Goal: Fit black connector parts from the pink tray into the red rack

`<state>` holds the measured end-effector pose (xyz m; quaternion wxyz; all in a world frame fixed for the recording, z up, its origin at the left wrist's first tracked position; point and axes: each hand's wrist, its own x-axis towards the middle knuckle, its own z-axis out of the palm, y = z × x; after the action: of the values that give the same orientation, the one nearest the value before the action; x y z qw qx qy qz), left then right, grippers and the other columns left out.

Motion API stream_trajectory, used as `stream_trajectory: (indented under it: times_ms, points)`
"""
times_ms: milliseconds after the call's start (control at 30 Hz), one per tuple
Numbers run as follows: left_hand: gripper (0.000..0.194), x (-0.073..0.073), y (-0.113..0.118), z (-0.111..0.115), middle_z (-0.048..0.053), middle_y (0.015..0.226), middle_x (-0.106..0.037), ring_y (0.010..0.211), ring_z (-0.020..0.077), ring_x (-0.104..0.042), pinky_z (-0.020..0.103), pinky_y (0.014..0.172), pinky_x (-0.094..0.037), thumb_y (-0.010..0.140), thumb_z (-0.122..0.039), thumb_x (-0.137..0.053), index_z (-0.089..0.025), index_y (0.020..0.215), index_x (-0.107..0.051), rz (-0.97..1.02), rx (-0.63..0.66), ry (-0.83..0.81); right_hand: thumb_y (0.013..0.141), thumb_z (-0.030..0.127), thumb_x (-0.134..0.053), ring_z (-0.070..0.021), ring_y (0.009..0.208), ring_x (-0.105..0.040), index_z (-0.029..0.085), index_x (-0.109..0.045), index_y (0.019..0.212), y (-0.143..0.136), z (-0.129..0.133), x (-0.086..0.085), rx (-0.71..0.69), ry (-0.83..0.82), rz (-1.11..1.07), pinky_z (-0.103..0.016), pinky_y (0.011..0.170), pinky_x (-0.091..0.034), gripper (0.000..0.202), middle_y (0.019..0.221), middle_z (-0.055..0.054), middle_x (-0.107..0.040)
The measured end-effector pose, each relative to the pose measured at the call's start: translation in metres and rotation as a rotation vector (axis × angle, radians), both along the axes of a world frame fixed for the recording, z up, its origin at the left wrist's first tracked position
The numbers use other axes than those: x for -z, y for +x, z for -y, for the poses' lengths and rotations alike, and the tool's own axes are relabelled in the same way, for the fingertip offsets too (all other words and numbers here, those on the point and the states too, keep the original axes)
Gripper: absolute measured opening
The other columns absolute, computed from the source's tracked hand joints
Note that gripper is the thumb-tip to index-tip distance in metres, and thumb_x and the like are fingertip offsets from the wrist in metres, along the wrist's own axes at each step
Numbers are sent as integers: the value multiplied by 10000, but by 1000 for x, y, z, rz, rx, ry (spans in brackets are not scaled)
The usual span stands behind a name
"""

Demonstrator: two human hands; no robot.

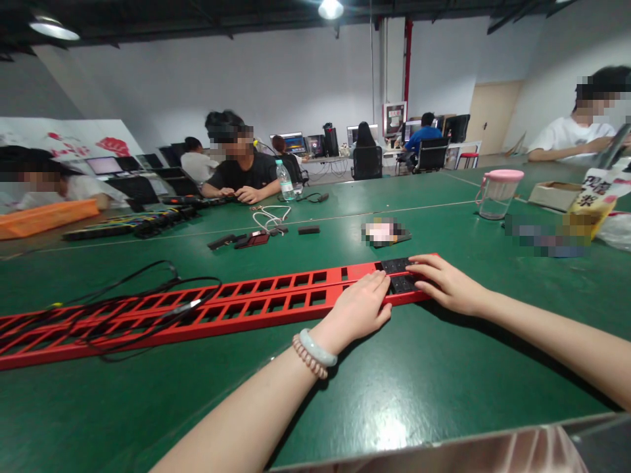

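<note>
Two long red slotted frames (315, 299) lie side by side across the green table (389, 381). Near their right end sit black blocks (404, 284) that look like socket modules. My left hand (357, 305), with a pale bangle and a beaded bracelet (309, 358) on the wrist, lies palm down over the frames. Its stretched fingers reach the left edge of the blocks and hide part of the slots. My right hand (446, 286) rests at the right end, fingers spread and tips touching the blocks. Neither hand visibly grips anything.
A tangled black cable (148, 302) lies over the frames' left half. Beyond are small black pieces (251, 239), a white cable (270, 219) and a water bottle (284, 180). To the right stand a pink-lidded cup (497, 196) and a yellow pouch (591, 200). Several people sit around.
</note>
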<state>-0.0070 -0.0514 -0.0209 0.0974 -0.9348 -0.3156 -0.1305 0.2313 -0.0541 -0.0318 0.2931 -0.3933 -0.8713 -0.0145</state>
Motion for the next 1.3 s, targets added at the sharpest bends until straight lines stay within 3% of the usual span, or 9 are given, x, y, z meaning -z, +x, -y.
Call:
stream_trajectory:
  times_ms: [133, 233, 333, 500, 600, 833, 1167, 1300]
  points:
    - [480, 1, 0, 0, 152, 1344, -412, 1253, 206, -380, 341, 1069, -283, 858, -323, -417, -75, 1269, -390, -5, 5, -10, 863, 209, -422, -245, 1065, -502, 177, -545, 1153, 2, -44, -21, 125, 49, -2, -437, 927, -420, 317, 1138, -118, -555]
    - [483, 2, -1, -1, 154, 1343, -411, 1252, 208, -383, 344, 1067, -288, 852, -320, -423, -74, 1267, -393, -5, 8, -17, 866, 243, -467, -226, 1026, -523, 173, -585, 1074, -2, -85, -38, 281, -96, 75, -390, 904, -431, 250, 1109, -112, -565]
    - [491, 1, -1, 0, 156, 1336, -420, 1248, 216, -387, 347, 1065, -294, 848, -319, -431, -71, 1270, -396, -2, 10, -19, 868, 308, -496, -194, 978, -545, 162, -537, 1111, -8, -115, -47, 335, -167, 115, -391, 834, -467, 286, 1138, -88, -540]
    - [497, 2, -2, 0, 151, 1338, -420, 1250, 223, -384, 346, 1069, -289, 848, -320, -434, -67, 1275, -399, 9, 17, -26, 865, 320, -504, -185, 945, -563, 148, -529, 1110, -19, -150, -33, 390, -276, 191, -385, 798, -485, 300, 1111, -74, -552]
    - [496, 3, -2, 1, 147, 1338, -421, 1252, 218, -381, 346, 1070, -290, 849, -320, -431, -68, 1274, -396, 20, 24, -30, 854, 238, -509, -191, 945, -582, 115, -590, 1058, -23, -168, -19, 421, -334, 234, -317, 817, -458, 252, 1072, -126, -606]
    - [506, 2, -2, 1, 163, 1324, -433, 1239, 235, -397, 338, 1064, -297, 837, -322, -445, -49, 1262, -408, 4, 25, -26, 773, 171, -516, -240, 974, -592, 63, -657, 1033, -24, -186, -17, 441, -372, 275, -258, 816, -415, 316, 1071, -169, -638]
    - [502, -1, -1, 3, 161, 1321, -437, 1236, 229, -401, 328, 1059, -296, 842, -318, -443, -45, 1262, -410, -1, 18, -33, 661, 206, -626, -215, 973, -594, 154, -652, 1079, -27, -195, -25, 422, -426, 288, -219, 802, -431, 422, 1064, -72, -658]
    - [503, -1, -1, 3, 153, 1329, -431, 1241, 227, -395, 329, 1063, -292, 845, -321, -434, -46, 1266, -411, -4, 22, -34, 657, 249, -636, -201, 863, -625, 174, -669, 1048, -25, -199, -27, 431, -498, 283, -227, 730, -455, 399, 1005, -51, -679]
